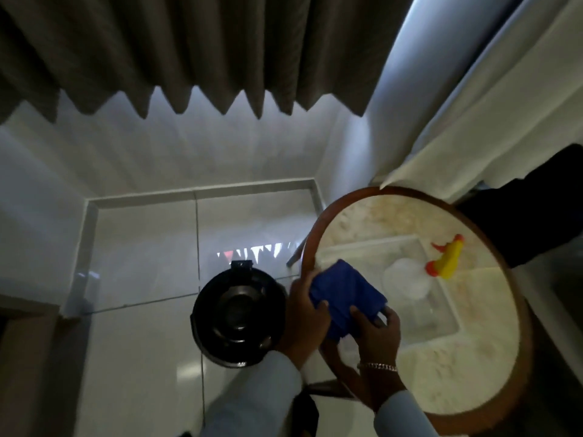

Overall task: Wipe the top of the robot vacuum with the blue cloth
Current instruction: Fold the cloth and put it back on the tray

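1. Far left, a brown edge of some furniture (22, 348) juts in at the bottom corner; what it belongs to I cannot tell.
2. Above, grey pleated curtains (189, 48) hang with a zigzag hem, clear of the glossy white tiled floor (142, 247).
3. On the floor sits the robot vacuum (238, 315), round, black and shiny, with a small black block at its far edge. Nothing touches its top.
4. Just right of the vacuum is the left hand (307, 313), in a pale sleeve (252, 392). Its fingers are curled closed around the left side of the blue cloth (347, 299), thumb pressed on the top.
5. The blue cloth is bunched and folded, held up between both hands over the near left rim of the round table (457, 373). It is beside the vacuum, not on it.
6. The right hand (375, 331), with a chain bracelet (377, 366) at the wrist, pinches the cloth's lower right edge, fingers closed on the fabric.
7. The table has a dark wooden rim and a pale marbled top. On it rests a clear plastic tray (441, 307).
8. In the tray stands a clear spray bottle (407, 279) with a yellow and orange trigger head (446, 258).
9. Far right, pale drapery (492, 115) hangs beside a dark shape (536, 209) behind the table.
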{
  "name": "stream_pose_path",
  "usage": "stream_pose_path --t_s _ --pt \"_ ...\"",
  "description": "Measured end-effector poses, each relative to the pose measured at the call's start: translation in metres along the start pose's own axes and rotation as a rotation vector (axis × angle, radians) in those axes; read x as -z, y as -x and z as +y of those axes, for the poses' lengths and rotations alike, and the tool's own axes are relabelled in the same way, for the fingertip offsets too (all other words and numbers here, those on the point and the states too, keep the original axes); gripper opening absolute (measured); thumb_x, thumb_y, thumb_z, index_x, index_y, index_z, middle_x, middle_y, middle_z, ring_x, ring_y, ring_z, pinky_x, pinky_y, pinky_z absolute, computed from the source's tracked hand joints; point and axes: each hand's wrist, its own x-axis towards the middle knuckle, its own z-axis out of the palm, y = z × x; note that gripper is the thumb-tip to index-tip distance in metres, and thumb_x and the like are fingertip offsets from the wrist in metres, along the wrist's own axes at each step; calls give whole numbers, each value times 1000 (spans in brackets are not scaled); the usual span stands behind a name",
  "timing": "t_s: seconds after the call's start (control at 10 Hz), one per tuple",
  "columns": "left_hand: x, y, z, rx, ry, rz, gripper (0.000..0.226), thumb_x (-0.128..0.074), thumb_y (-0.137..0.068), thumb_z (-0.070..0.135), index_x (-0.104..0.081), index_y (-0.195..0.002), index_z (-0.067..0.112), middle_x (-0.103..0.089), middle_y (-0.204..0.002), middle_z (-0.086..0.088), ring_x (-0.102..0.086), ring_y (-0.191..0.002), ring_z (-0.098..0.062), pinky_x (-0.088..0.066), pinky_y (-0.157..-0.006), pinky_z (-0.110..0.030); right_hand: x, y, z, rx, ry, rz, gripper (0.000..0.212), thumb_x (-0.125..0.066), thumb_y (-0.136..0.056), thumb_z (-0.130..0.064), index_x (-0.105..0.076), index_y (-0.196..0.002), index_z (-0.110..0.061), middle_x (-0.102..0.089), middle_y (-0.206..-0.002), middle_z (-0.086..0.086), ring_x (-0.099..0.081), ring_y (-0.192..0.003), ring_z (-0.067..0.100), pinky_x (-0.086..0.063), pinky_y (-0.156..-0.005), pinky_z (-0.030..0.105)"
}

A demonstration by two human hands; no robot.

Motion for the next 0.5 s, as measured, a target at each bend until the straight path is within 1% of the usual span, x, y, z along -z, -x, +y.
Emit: stream_pose_path --t_s 0.1,0.2,0.3,0.4,0.5 --pt "-39 -13 7 13 -132 -71 55 -45 -94 2 -33 -145 18 -38 -150 -4 -37 -137 -17 -29 -116 -29 13 -20 2 -5 108 169 52 -77 -76 -10 -40 -112 -18 -62 -114 26 -64 -92 33 -58 -75 42" --pt "-58 -27 14 118 -183 -225 70 -46 -92 -1 -16 -152 19 -29 -157 -8 -31 -143 -25 -29 -117 -36 13 -37 5 -84 281 220 76 -76 -76 -13 -30 -136 -17 -60 -119 30 -59 -106 43 -49 -92 49" --pt "-48 -27 27 174 -193 -210 82 -47 -88 -1 -6 -153 27 -30 -156 -12 -38 -138 -33 -40 -112 -42 17 -32 -1 -209 432 92 83 -70 -78 -9 -21 -145 -17 -56 -123 31 -56 -109 46 -49 -94 51" --pt "-13 -30 61 -14 -141 -89 71 -50 -88 1 -26 -147 33 -38 -151 1 -43 -136 -29 -46 -102 -20 5 -24 -32 -332 582 -22 70 -71 -77 -18 -34 -134 -3 -57 -109 23 -57 -90 37 -53 -90 50" --pt "74 15 148 -265 -237 108 66 -54 -94 10 -24 -150 24 -33 -156 0 -31 -144 -19 -25 -106 -12 -14 47 -120 148 586 -81 70 -69 -79 -30 -35 -135 -6 -53 -125 20 -54 -111 35 -47 -101 52"
